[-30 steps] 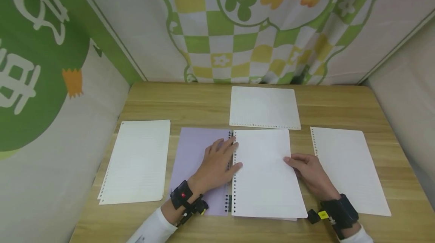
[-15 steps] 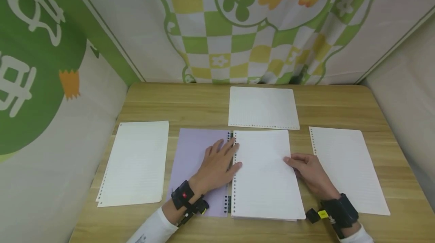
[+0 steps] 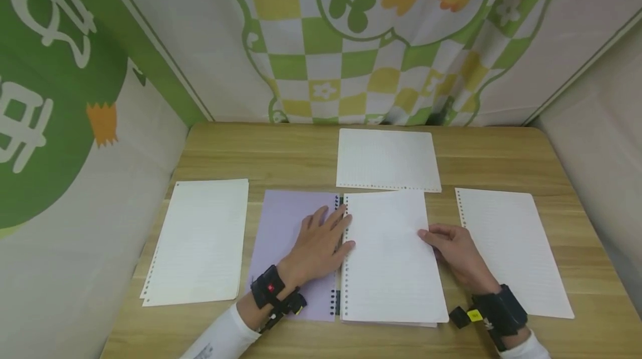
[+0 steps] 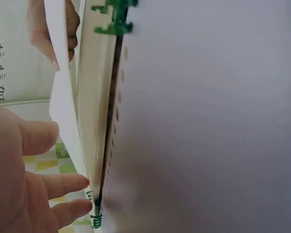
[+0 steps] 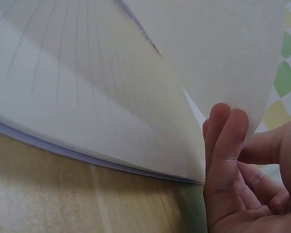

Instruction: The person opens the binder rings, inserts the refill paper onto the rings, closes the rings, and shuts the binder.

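An open loose-leaf notebook lies in the middle of the table in the head view, its purple cover (image 3: 283, 222) folded out to the left. Green binder rings (image 4: 117, 17) show along the spine in the left wrist view. My left hand (image 3: 313, 250) reaches across the cover with fingers extended, fingertips at the punched edge of a white loose-leaf sheet (image 3: 383, 270). Between thumb and fingers my right hand (image 3: 453, 250) pinches that sheet's right edge. In the right wrist view the sheet is raised above the lined pages (image 5: 87, 92) below it.
Several loose punched sheets lie around the notebook: a small stack of paper (image 3: 198, 242) at left, a sideways sheet (image 3: 388, 158) behind, and a lined sheet (image 3: 516, 253) at right beside my right wrist. A patterned curtain (image 3: 346, 63) hangs behind the wooden table (image 3: 261, 150).
The held sheet's lower right corner has shifted slightly left. Both hands stay in nearly the same place, the right still pinching the sheet.
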Available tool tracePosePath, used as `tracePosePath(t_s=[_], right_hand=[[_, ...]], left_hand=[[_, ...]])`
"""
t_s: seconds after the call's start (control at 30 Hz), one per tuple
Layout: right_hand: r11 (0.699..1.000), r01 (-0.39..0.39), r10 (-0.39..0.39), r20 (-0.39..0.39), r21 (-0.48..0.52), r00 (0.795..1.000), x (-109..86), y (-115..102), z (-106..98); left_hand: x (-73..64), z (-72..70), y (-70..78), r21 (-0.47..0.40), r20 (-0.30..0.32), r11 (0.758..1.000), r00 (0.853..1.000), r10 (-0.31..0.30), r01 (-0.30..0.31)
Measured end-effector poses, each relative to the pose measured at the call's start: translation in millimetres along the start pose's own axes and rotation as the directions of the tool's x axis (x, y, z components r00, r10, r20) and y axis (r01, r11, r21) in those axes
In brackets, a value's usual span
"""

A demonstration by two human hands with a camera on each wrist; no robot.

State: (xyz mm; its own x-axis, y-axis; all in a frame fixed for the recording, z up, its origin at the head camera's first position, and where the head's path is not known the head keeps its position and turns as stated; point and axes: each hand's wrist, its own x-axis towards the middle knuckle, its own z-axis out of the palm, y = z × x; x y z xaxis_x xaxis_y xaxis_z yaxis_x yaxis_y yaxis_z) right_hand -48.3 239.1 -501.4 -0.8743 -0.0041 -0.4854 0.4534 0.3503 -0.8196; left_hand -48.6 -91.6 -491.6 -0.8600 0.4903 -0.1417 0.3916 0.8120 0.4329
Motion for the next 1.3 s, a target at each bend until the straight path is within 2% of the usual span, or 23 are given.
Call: tracePosePath(t_s=[0.1, 0.2, 0.37, 0.53, 0.8, 1.07, 1.3], right_hand=[[1.000, -0.001, 0.001, 0.010, -0.002, 1.000, 0.1, 1, 1], [1.000, 0.001, -0.001, 0.009, -0.012, 1.000, 0.3, 2, 1], [1.000, 0.004, -0.004, -0.002, -0.020, 1.000, 0.4, 3, 1], [0.999, 0.009, -0.010, -0.020, -0.037, 1.000, 0.6, 6, 2], [0.994, 0.024, -0.028, -0.033, -0.105, 0.999, 1.4, 7, 6], [0.988, 0.074, -0.083, -0.065, -0.137, 0.994, 0.6, 6, -1], [0.976, 0.119, -0.133, -0.063, -0.183, 0.989, 1.0, 6, -4]], left_hand=[[-8.0, -0.2, 1.4, -0.021, 0.040, 1.000, 0.999, 0.006, -0.006], [-18.9, 0.5, 3.6, -0.037, 0.098, 0.999, 0.994, 0.039, -0.036], [-37.7, 4.0, 7.5, -0.037, 0.177, 0.993, 0.977, 0.120, -0.115], [-50.7, 9.2, 9.6, -0.067, 0.224, 0.988, 0.963, 0.150, -0.138], [-60.8, 14.8, 9.0, -0.057, 0.246, 0.987, 0.956, 0.160, -0.150], [-61.7, 18.6, 11.5, -0.028, 0.247, 0.987, 0.956, 0.159, -0.157], [-62.4, 20.8, 12.7, -0.008, 0.246, 0.988, 0.958, 0.149, -0.152]])
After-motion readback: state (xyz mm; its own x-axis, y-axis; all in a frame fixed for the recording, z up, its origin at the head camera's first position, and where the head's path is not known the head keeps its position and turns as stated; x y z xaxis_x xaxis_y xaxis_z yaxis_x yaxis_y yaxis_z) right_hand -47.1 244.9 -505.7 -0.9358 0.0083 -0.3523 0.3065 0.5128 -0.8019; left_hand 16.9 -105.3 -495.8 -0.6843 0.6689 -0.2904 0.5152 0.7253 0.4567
